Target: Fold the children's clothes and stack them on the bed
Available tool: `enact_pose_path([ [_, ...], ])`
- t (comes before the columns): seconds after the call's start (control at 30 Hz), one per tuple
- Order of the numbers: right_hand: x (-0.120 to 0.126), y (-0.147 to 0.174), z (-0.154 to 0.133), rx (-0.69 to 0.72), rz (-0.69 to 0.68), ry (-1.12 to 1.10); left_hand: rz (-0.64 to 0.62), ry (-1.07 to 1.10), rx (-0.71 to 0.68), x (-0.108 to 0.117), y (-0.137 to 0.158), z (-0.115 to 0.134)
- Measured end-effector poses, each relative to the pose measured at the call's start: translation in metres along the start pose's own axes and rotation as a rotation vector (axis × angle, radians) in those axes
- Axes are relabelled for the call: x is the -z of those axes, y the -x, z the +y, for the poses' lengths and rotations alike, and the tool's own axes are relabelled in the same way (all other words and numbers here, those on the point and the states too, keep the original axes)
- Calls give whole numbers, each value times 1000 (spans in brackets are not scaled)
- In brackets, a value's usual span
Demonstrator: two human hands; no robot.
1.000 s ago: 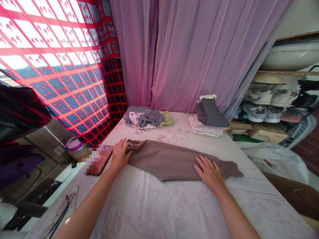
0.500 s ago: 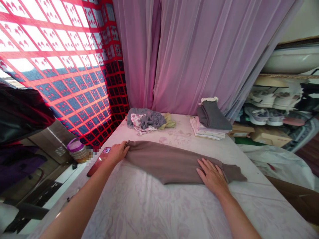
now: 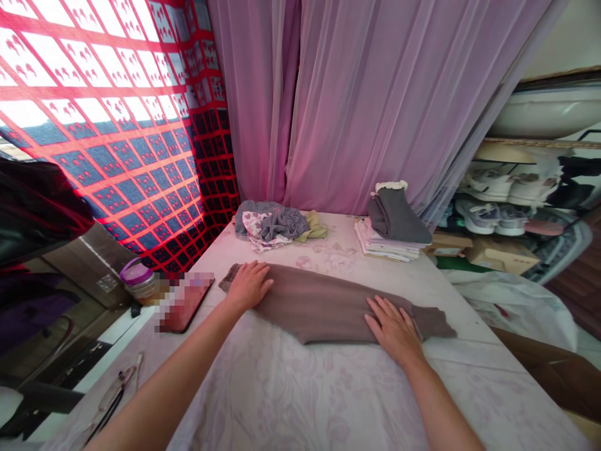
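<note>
A pair of brownish-grey trousers (image 3: 314, 307), folded lengthwise, lies across the pale floral cloth (image 3: 282, 388). Its gathered waistband points left and its ribbed cuff points right. My left hand (image 3: 251, 285) rests palm down with fingers extended on the trousers near the waistband. Spread flat on the leg near the cuff is my right hand (image 3: 394, 327). Neither hand grips the fabric. Behind the trousers sits a crumpled heap of grey and patterned clothes (image 3: 272, 225). A neat stack of folded clothes (image 3: 389, 241) with a dark grey garment (image 3: 399, 216) on top stands at the back right.
A phone (image 3: 188, 307) lies near the left edge, with glasses (image 3: 113, 391) closer to me. Beyond that edge is a purple-lidded jar (image 3: 137, 279). Purple curtains (image 3: 375, 94) hang behind. Shelves with shoes (image 3: 491, 213) and cardboard boxes (image 3: 502, 254) stand to the right.
My left hand has let go of the waistband's edge and moved right, now flat on the fabric. The right hand stays on the leg. The view has shifted slightly.
</note>
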State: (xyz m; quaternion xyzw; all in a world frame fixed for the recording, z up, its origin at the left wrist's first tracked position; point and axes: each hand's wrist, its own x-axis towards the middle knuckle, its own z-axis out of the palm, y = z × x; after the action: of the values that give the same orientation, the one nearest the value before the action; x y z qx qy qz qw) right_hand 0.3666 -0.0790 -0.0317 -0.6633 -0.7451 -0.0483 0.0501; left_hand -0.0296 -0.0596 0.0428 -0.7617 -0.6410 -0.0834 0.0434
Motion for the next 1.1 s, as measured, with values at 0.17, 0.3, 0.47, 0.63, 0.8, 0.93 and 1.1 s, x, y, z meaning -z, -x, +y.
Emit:
enact_pose_path([
  [0.17, 2, 0, -1, 7, 1, -27, -171, -58, 35, -27, -2, 8],
  [0.3, 3, 1, -3, -1, 36, -35, -240, -92, 60, -20, -6, 9],
  [0.47, 8, 2, -6, -8, 36, -58, -148, -21, -10, -11, -2, 62],
  [0.63, 13, 1, -9, -44, -2, -91, -200, 165, -197, -34, 15, 119],
  [0.8, 12, 1, -9, -29, 104, -201, -192, 151, -193, -44, 20, 124],
  [0.93, 16, 13, 11, -99, 405, -329, -203, 144, -188, -41, 18, 122],
  [1.1, 25, 35, 50, -676, 544, -260, -214, 135, -190, -43, 17, 123],
])
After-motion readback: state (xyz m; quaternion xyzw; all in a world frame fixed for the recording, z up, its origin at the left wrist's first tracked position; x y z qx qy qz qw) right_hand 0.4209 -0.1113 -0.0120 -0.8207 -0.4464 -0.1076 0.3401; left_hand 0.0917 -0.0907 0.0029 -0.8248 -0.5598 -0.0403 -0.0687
